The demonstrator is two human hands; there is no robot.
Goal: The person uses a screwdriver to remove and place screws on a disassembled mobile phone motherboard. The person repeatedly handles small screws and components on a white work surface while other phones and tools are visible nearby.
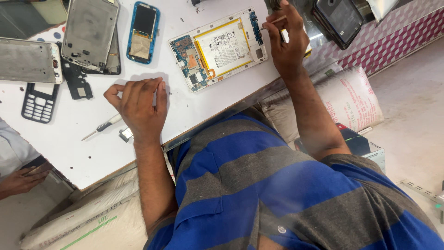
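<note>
Opened white tablet [218, 50], back off with its battery and blue circuit boards exposed, lies face-down on the white table [92, 148]. Right hand [287, 44] pinches a thin tool [273, 21] at its upper edge; left hand [138, 109] rests fingers curled, empty, bracing on the table.
</note>
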